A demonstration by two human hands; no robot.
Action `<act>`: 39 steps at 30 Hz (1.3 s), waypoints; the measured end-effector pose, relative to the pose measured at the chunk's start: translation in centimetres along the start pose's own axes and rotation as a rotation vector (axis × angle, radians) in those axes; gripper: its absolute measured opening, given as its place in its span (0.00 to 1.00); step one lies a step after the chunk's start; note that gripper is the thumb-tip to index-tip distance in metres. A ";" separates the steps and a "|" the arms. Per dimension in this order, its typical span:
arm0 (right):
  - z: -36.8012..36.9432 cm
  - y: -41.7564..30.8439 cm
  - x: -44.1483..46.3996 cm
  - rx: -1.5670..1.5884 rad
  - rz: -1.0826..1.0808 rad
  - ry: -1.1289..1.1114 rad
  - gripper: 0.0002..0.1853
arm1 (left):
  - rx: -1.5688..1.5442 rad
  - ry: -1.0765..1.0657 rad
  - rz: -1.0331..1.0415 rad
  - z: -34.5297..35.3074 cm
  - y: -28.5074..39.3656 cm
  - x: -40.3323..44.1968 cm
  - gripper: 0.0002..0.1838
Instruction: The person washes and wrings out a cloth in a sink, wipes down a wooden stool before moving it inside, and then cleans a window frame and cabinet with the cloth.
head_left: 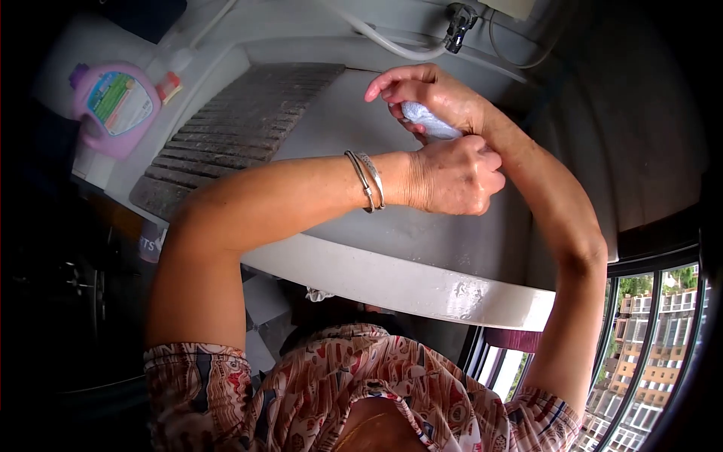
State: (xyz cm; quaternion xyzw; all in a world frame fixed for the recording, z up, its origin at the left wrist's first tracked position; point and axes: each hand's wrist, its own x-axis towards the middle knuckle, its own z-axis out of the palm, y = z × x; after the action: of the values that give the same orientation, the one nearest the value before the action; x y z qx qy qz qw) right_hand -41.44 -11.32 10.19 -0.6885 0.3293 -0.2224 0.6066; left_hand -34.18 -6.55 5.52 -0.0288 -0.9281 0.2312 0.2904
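A small light-blue cloth (431,122), bunched into a roll, is held between my hands over the sink basin (384,248). My left hand (459,177), with metal bangles (367,181) at the wrist, is closed in a fist at the near end of the cloth. My right hand (433,92) lies just beyond it, its fingers and thumb curved around the other end. The two hands touch or nearly touch. Most of the cloth is hidden inside them, and the skin looks wet.
A dark ridged washboard (233,128) slopes along the basin's left side. A pink detergent jug (117,109) stands at the far left, beside a small red-topped item (169,87). A tap (459,26) with a white hose (399,49) is at the back. A barred window (640,339) is at right.
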 end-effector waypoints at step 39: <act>8.6 -6.2 1.2 -0.118 -0.246 0.012 0.20 | -0.760 0.689 -1.474 -22.8 9.6 -16.0 0.19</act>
State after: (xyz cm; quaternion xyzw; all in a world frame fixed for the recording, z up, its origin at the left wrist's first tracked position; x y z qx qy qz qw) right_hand -33.45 -5.94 14.71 -0.7568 0.2584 -0.2793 0.5314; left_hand -9.06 8.38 9.30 0.4122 -0.5864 -0.3581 0.5983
